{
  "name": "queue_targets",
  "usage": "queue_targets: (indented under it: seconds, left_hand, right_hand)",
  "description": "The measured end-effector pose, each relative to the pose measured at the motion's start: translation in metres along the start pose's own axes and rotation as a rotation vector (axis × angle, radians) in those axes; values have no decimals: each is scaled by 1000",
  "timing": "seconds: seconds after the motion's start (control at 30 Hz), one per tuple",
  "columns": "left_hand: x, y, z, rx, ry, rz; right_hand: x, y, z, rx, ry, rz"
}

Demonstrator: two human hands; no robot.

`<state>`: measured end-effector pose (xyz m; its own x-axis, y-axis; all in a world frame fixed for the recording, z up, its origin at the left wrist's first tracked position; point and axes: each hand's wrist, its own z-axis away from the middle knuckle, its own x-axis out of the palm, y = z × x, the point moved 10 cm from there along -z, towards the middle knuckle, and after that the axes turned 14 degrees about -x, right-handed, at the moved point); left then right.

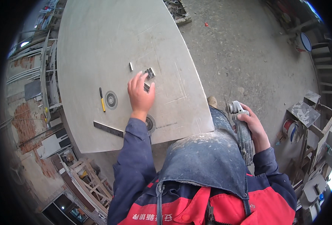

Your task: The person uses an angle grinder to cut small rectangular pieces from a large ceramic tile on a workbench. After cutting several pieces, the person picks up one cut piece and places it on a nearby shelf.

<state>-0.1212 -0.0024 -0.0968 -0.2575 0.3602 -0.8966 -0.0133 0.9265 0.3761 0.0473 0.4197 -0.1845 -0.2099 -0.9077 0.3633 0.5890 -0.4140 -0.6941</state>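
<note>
On the large grey board (98,45), my left hand (140,93) reaches in with fingers stretched and thumb apart. A small dark block (146,87) shows between its thumb and fingers, lying on the board; whether they touch it I cannot tell. Just beyond the fingertips sits a cluster of small dark blocks (149,73), with a single block (131,66) to its left. Off the board's right edge, my right hand (251,125) is closed round an angle grinder (244,140), held beside my apron with its head pointing away from me.
A yellow and black pen-like tool (102,100) lies beside a grey disc (111,100). Another disc (151,123) is partly under my left wrist. A dark strip (108,129) rests near the front edge. Cluttered shelving (304,112) stands right; a white bucket (304,42) is farther off.
</note>
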Motion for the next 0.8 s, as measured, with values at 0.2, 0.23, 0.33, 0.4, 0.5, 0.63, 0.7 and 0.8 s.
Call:
queue_targets:
  seconds: [0.2, 0.23, 0.33, 0.4, 0.5, 0.63, 0.7, 0.8]
  left_hand:
    - [23, 6, -38, 94, -152, -122]
    - [26, 7, -41, 104, -173, -139]
    - [16, 40, -39, 202, -95, -115]
    - [14, 88, -20, 286, -172, 24]
    - [23, 150, 50, 406, -279, 144]
    - [43, 172, 101, 425, -328, 239]
    - [45, 173, 107, 438, -285, 254]
    - [44, 172, 110, 442, -255, 260]
  right_hand:
    - [-4, -1, 6, -13, 11, -20]
    - [-3, -2, 7, -17, 14, -24]
    - [-6, -3, 11, -26, 27, -26]
    - [-14, 1, 10, -47, 36, -18]
    - [-4, 1, 6, 14, -35, -51]
    - [22, -5, 1, 64, -112, -166]
    - [31, -6, 1, 99, -141, -201]
    - [46, -11, -2, 131, -222, -210]
